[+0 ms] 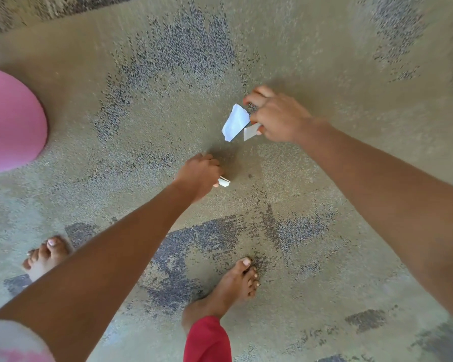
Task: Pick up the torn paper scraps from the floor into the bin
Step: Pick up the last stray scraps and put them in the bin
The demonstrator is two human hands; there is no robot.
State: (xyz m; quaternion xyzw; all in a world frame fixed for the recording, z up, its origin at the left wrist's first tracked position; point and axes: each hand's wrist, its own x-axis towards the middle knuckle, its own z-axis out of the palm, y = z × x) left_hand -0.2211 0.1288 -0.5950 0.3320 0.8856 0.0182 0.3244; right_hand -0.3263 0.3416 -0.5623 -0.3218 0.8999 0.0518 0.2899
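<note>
Floor [324, 61]: worn, mottled concrete.
Right hand [277, 116]: pinches 2 white scraps [235, 122], probably gathered to save trips.
Left hand [198, 176]: curled round 1 small scrap [224, 182], low over the floor.
Pink bin [11, 121]: left edge, well apart; probable drop point.

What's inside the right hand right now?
Two white paper scraps stick out from the right hand: a larger scrap and a smaller scrap. Their held ends and anything else in the palm are covered.
</note>
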